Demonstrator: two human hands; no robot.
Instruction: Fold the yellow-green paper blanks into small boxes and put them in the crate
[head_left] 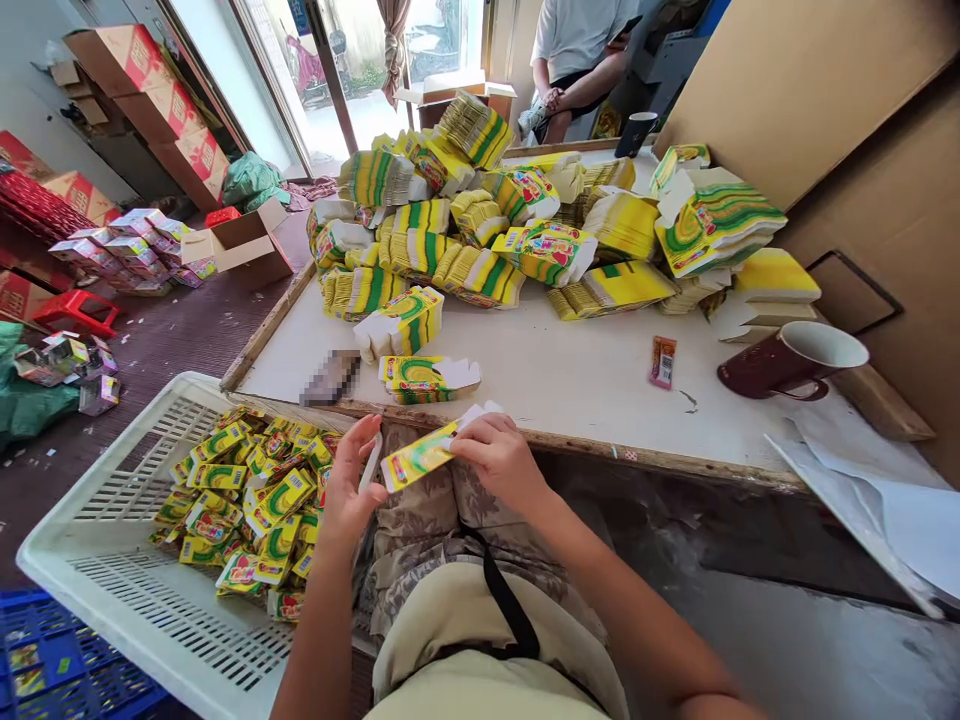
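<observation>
My two hands hold one small yellow-and-green carton (420, 455) over my lap, just below the table's front edge. My left hand (349, 490) grips its left end, fingers curled round a white flap. My right hand (499, 460) pinches its right end, where white flaps stick out. A white plastic basket (112, 560) at my left holds several folded yellow-green cartons (247, 500). On the white table (585, 370) lie two more cartons (420, 345) close to my hands.
Stacks of flat yellow-green carton blanks (480, 215) fill the far half of the table. A dark red mug (795, 360) and a small orange packet (663, 361) sit at right. A person sits beyond the table (577, 50). Cardboard boxes (240, 245) stand on the floor, left.
</observation>
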